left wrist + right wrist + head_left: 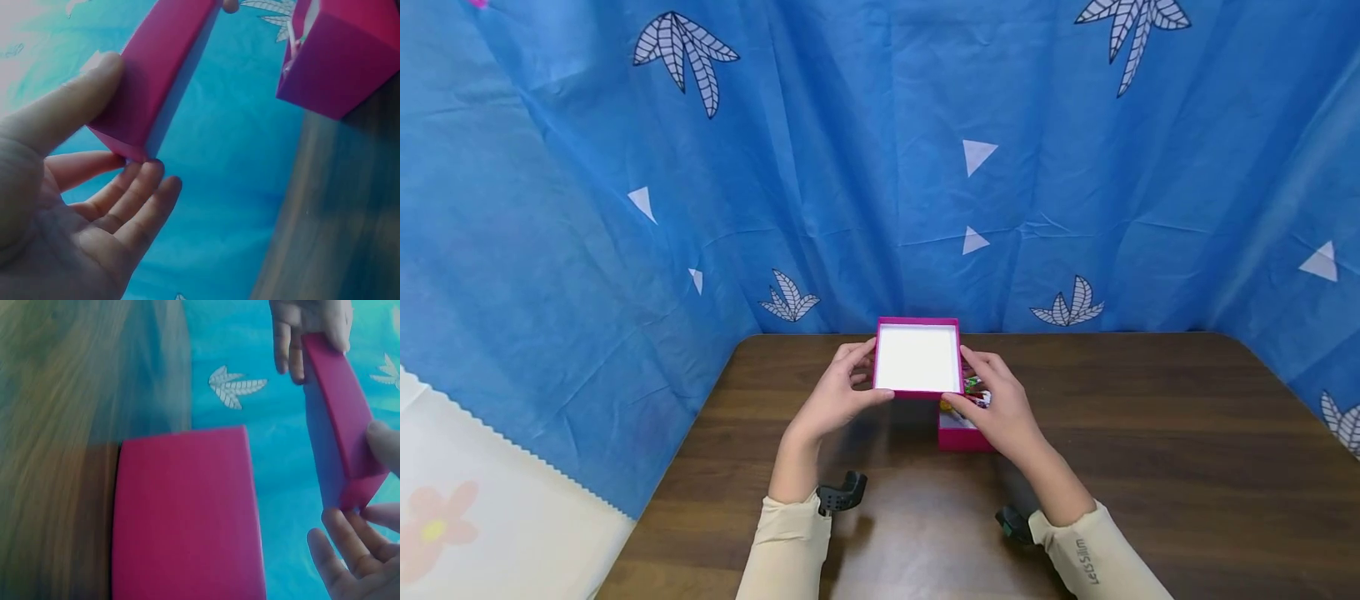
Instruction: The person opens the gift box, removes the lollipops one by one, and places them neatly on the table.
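A square pink box lid (917,358) with a white inside is held up over the table, its inside facing me. My left hand (835,400) pinches its left side, thumb at the lower front corner and fingers along the edge. On the opposite side, my right hand (1003,408) grips the lid the same way. Below and slightly right stands the matching pink box (964,440), open on top, with small colourful items (973,387) inside, partly hidden by the right hand and the lid. The left wrist view shows the lid's pink side wall (150,81) under the thumb.
The dark wooden table (1150,450) spreads around the box. A blue curtain (865,167) with leaf and triangle prints hangs behind it. A pale cloth with a flower (445,533) lies at the lower left. Black wrist devices (842,493) sit at both sleeve cuffs.
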A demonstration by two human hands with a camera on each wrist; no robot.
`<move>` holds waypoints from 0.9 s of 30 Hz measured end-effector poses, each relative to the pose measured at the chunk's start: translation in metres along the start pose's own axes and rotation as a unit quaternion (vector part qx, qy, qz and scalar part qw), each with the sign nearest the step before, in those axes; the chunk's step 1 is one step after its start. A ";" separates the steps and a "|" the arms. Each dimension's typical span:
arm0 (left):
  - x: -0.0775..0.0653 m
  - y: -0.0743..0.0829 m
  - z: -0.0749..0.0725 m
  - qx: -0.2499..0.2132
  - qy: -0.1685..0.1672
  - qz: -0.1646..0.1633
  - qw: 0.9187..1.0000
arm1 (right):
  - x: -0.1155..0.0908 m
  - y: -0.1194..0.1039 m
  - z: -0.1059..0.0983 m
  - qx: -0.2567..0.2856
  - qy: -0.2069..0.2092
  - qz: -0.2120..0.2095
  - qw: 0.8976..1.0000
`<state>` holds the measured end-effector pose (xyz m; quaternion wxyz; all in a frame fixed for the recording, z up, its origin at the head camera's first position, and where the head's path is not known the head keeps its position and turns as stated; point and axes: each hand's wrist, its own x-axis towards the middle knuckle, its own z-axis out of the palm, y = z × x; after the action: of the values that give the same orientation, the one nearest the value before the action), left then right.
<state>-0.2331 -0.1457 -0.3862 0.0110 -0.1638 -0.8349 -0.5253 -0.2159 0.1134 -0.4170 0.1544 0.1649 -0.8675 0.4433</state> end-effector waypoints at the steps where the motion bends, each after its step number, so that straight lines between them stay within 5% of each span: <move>1: 0.000 0.000 -0.002 0.002 0.002 -0.004 1.000 | 0.001 -0.002 0.002 0.001 0.002 0.002 1.000; 17: -0.007 -0.018 -0.034 0.054 -0.004 -0.064 0.997 | 0.007 -0.039 0.051 -0.035 0.005 0.045 0.998; 27: -0.012 -0.023 -0.042 0.072 -0.017 -0.106 0.992 | 0.001 -0.045 0.075 -0.065 -0.007 0.047 0.997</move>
<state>-0.2350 -0.1949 -0.3902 -0.0474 -0.0819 -0.8832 -0.4594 -0.2068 0.0266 -0.4262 0.1373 0.1168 -0.9021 0.3920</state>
